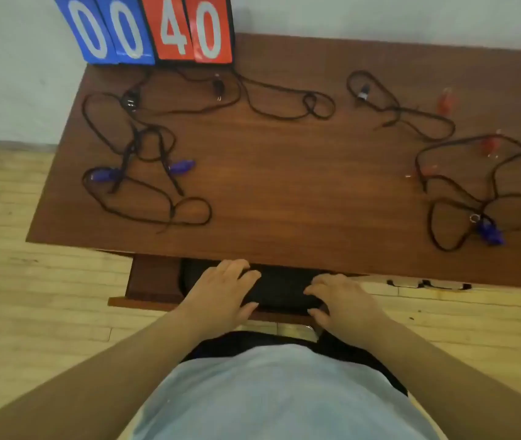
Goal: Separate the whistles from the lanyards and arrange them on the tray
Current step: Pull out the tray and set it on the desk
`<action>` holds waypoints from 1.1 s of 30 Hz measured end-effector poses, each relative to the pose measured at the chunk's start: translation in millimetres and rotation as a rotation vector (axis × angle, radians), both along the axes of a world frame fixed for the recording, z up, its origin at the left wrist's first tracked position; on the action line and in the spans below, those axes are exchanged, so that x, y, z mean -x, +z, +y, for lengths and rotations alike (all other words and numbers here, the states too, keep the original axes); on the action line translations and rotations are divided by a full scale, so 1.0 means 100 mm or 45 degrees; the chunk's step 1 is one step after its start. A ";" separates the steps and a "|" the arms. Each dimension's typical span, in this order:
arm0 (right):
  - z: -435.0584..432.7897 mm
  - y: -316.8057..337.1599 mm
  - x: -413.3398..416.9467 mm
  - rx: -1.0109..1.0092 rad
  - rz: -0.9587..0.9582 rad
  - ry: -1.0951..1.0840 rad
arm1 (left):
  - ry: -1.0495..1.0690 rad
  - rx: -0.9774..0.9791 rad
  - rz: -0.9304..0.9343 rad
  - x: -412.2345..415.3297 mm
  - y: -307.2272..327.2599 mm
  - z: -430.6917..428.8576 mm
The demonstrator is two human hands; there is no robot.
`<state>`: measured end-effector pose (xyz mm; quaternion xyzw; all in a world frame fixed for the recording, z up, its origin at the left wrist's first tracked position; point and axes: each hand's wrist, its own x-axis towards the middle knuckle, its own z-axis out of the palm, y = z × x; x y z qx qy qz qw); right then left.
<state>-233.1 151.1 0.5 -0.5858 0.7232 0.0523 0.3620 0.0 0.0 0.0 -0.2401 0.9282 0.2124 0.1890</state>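
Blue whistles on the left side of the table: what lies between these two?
Black lanyard cords cross the table between the outer whistle and the inner whistle; otherwise bare wood, in the head view.

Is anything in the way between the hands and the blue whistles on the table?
The left hand and right hand are down at the drawer, below the table edge. Above it, nothing visible blocks the blue whistles.

I am reading one scoreboard [154, 30], standing at the far left corner of the table [284, 173]. Its two blue cards [110, 42] are each showing a pale 0, and its two red cards [189, 39] are showing 4 and 0, together 00 40. I am finding nothing else legible.
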 end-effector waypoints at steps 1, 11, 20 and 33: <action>0.01 -0.10 -0.02 -0.054 0.009 0.013 | 0.014 -0.036 -0.030 0.00 -0.10 0.01; 0.06 -0.69 -0.29 -0.285 0.000 0.051 | 0.023 -0.180 -0.327 -0.20 -0.84 0.19; 0.13 -0.85 -0.28 -0.246 -0.323 -0.456 | 0.184 -0.375 -0.245 -0.22 -0.97 0.18; 0.31 -0.60 -0.14 0.003 -0.379 -0.360 | 0.178 -0.449 0.089 -0.15 -0.78 0.25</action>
